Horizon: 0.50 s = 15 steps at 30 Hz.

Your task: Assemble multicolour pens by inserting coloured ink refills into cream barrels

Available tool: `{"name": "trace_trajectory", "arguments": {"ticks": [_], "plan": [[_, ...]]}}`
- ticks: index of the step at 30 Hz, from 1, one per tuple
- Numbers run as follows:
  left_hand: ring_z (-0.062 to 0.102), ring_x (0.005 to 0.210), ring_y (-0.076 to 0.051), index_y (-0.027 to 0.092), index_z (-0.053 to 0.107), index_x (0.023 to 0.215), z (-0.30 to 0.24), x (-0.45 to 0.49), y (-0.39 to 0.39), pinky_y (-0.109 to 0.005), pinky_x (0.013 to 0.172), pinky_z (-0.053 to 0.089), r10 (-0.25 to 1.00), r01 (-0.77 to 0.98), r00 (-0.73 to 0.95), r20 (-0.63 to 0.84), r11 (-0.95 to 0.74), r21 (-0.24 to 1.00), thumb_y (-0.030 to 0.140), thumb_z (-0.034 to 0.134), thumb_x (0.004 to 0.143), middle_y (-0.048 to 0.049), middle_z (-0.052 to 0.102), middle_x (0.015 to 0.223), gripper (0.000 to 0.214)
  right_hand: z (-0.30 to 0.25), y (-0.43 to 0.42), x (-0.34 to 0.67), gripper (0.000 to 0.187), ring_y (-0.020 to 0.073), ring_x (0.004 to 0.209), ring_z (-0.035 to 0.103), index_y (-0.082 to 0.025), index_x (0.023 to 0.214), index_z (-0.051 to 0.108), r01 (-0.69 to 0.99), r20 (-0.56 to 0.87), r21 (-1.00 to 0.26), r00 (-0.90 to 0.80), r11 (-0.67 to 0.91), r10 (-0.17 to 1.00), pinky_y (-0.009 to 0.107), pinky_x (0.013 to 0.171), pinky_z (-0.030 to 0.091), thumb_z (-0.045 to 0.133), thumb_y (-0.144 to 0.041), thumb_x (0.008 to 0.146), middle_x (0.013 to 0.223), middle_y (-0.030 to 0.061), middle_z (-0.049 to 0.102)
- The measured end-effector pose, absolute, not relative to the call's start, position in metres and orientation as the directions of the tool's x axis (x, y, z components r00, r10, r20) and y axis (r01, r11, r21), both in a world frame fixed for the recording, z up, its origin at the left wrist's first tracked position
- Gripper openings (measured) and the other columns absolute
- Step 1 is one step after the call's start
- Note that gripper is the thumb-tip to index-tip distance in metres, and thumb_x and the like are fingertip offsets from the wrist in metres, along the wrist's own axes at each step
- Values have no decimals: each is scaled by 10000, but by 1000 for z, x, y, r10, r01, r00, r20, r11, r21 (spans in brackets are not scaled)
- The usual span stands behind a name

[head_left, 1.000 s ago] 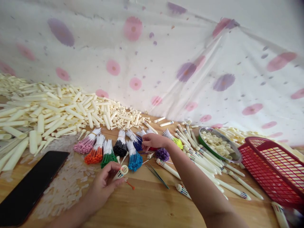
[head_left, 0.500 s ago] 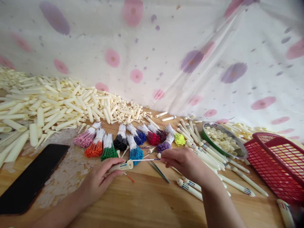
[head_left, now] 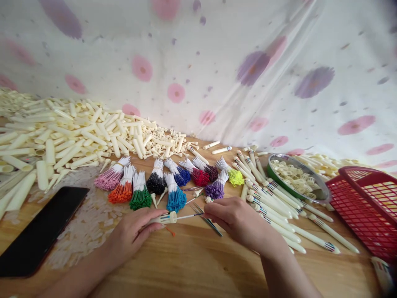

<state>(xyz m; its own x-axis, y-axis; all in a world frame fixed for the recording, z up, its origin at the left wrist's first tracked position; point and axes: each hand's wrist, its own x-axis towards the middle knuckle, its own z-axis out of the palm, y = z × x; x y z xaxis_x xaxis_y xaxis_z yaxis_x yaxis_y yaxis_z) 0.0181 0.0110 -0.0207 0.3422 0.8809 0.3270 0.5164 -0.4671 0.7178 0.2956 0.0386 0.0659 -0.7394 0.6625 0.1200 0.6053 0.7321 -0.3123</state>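
My left hand [head_left: 133, 229] is closed around a cream multicolour pen barrel [head_left: 167, 218], its open end facing right. Between the thumb and fingers of my right hand [head_left: 231, 215] is a thin white pen refill [head_left: 187, 216] with a dark blue or purple end. The refill's other tip meets the barrel's opening; how far it goes inside is hidden. An orange refill [head_left: 170, 231] shows just under the barrel. Behind my right fingertips lie metal tweezers [head_left: 212, 227]. Bundles of refills stand just beyond my hands, among them light blue [head_left: 176, 198], green [head_left: 140, 198] and purple [head_left: 216, 189] ones.
Cream pen tubes [head_left: 77, 128] are heaped at the back left. A black phone [head_left: 43, 231] lies at left beside scattered clear small pieces [head_left: 83, 225]. To the right are assembled-looking pens [head_left: 276, 207], a green-sided bowl [head_left: 281, 184] of cream parts and a red basket [head_left: 366, 215].
My right hand has come slightly closer to the barrel, and less of the refill shows between them. My left hand keeps its hold. The whole view has shifted a little.
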Motion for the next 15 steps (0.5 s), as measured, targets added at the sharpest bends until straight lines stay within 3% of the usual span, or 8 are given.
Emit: {"name": "trace_trajectory", "arguments": {"ticks": [8,15], "plan": [[697,862,-233,307,697,1055,-18,21,11,-301,805,524,912,549,325,249,-396,736,346,566,815,-29,759,984,276,72,37,289,275,99,520,402,-169,701,527,613,111,-236,-754,754,647,236,504,269,372,-97,916,608,-13,497],[698,881,-214,295,692,1067,-17,23,9,-270,803,520,920,548,330,210,-368,751,304,570,824,-26,751,1016,273,75,25,288,254,106,513,381,-179,719,518,632,109,-175,-750,755,653,264,490,246,371,-72,896,628,-6,510]]}}
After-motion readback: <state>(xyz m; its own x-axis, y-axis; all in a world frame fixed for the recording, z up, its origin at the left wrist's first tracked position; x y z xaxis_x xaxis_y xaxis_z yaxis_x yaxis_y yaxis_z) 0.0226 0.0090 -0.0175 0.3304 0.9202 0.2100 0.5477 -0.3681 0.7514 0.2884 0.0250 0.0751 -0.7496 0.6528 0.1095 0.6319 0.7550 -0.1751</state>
